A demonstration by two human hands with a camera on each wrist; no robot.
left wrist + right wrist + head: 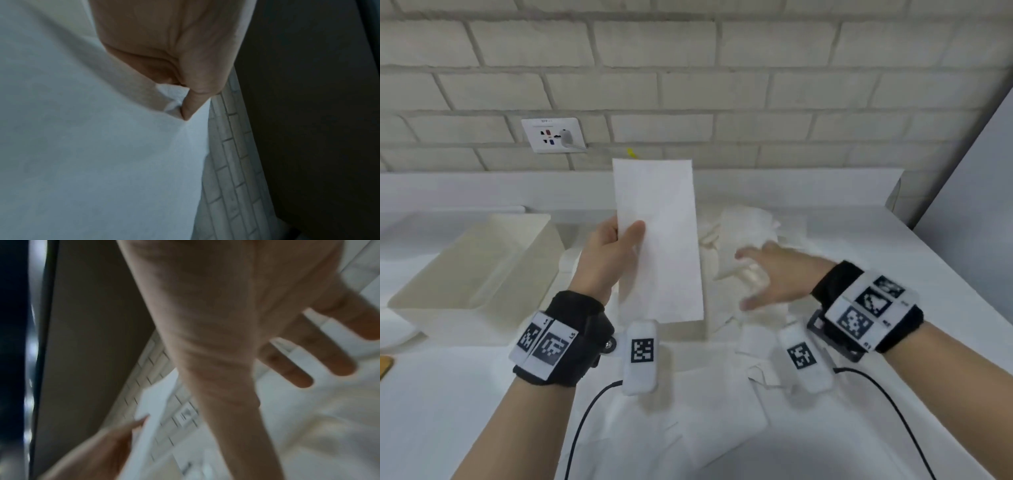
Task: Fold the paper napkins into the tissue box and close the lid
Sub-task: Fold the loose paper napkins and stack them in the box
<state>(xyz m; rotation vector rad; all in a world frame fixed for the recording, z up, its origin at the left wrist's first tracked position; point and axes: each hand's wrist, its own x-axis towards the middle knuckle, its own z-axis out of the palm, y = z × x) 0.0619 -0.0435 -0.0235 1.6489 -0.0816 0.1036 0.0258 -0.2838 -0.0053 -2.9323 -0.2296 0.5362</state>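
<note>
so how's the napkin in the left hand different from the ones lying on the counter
The held napkin is a flat, neatly folded strip; the loose napkins are crumpled and spread in a heap. The held one stands upright, pinched by the left hand; the loose ones lie on the counter. Both are white paper.

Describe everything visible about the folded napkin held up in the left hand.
The folded napkin is a long, narrow white rectangle of soft, faintly textured paper, flat with crisp edges. It stands nearly upright in the air above the counter, in front of the brick wall. The left hand pinches its left edge, thumb on the front face. Nothing else touches it.
</note>
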